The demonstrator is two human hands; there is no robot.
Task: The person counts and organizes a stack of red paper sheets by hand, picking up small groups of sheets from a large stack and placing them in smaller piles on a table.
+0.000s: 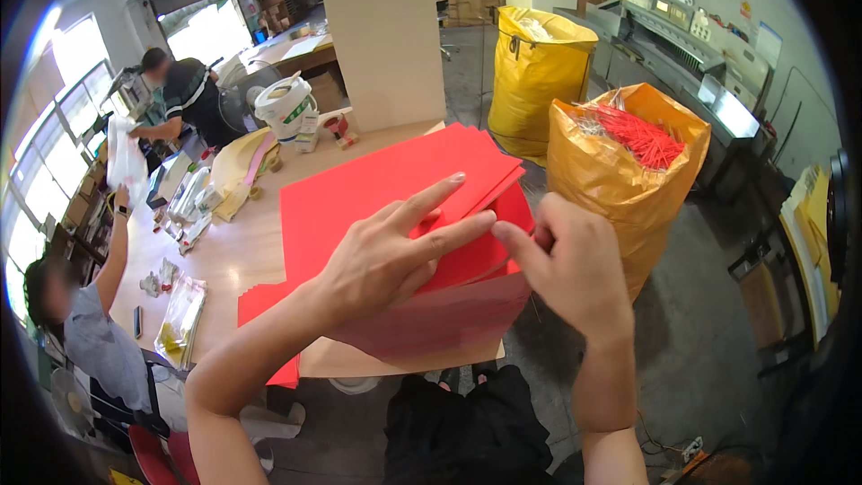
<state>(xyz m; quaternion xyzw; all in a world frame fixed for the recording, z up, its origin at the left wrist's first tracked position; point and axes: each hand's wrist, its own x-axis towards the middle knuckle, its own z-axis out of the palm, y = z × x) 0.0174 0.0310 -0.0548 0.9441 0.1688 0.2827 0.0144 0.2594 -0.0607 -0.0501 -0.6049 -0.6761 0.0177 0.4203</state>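
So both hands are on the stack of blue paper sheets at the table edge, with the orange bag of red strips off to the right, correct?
Not quite: the paper sheets are red, not blue, as the head view shows. Both the left hand and right hand are on them at the table edge, the orange bag to the right.

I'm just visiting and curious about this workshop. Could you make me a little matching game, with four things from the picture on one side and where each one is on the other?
Things:
1. stack of red sheets
2. orange bag of red strips
3. yellow sack
4. white bucket

Places:
A. on the floor farther back, beside the tall white board
B. at the table's far end, near the fan
C. under the person's two hands
D. on the floor just right of the table

Pairs: 1-C, 2-D, 3-A, 4-B
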